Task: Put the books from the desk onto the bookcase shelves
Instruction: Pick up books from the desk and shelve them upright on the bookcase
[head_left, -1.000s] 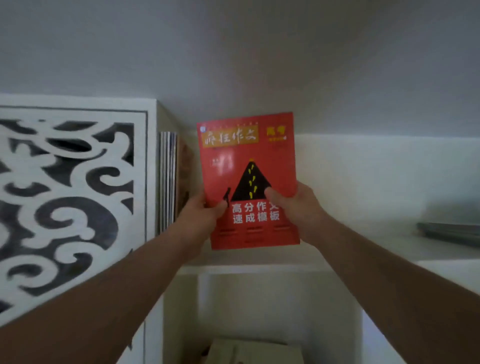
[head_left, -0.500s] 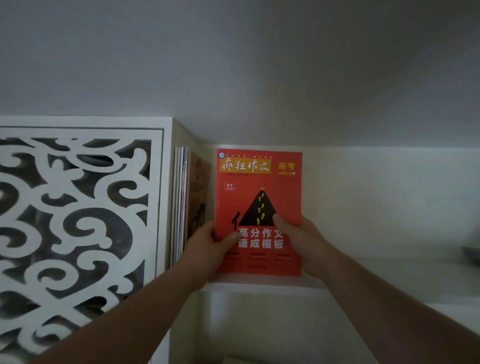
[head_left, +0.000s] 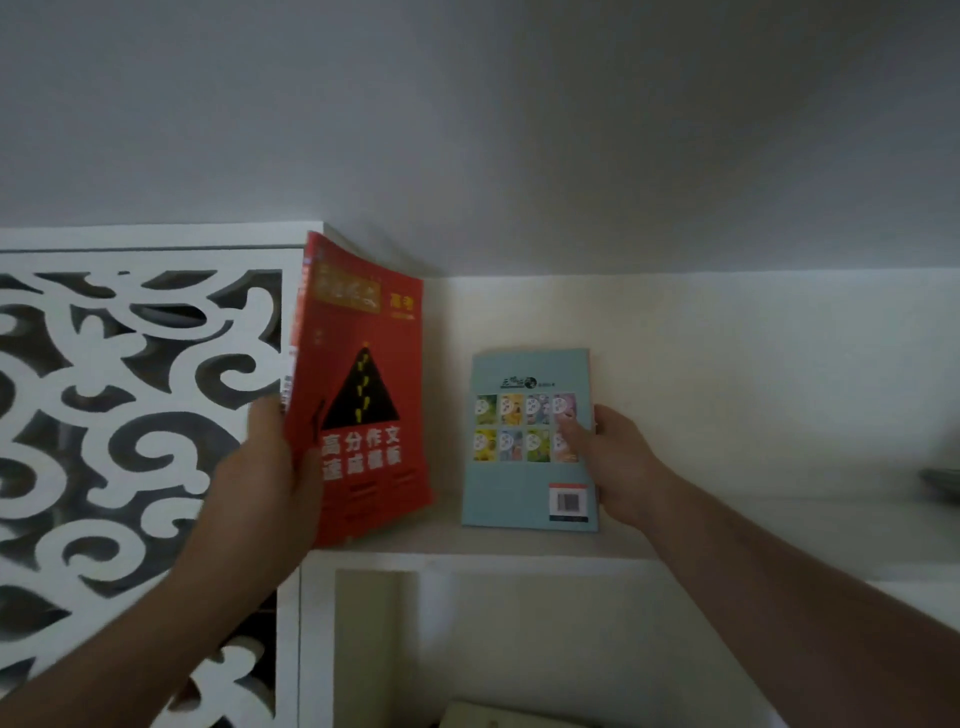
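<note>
A red book (head_left: 363, 395) with a black triangle on its cover stands tilted at the left end of the top shelf (head_left: 519, 540) of the white bookcase. My left hand (head_left: 270, 483) grips its spine edge, thumb on the cover. To its right a light blue book (head_left: 524, 493), back cover facing me with small pictures and a barcode, stands upright against the shelf's back wall. My right hand (head_left: 618, 467) holds its right edge, thumb on the cover. The books standing behind the red one are hidden.
A white fretwork panel (head_left: 130, 415) with scroll cut-outs forms the bookcase's left side. Below the top shelf is another compartment (head_left: 519, 649) with a pale book (head_left: 498, 717) at its bottom edge. A dark object (head_left: 943, 483) lies at the shelf's far right.
Both hands held the red book flat-on before. Now only my left hand holds it, swung toward the left end, and my right hand has moved right onto a blue book that was behind it.
</note>
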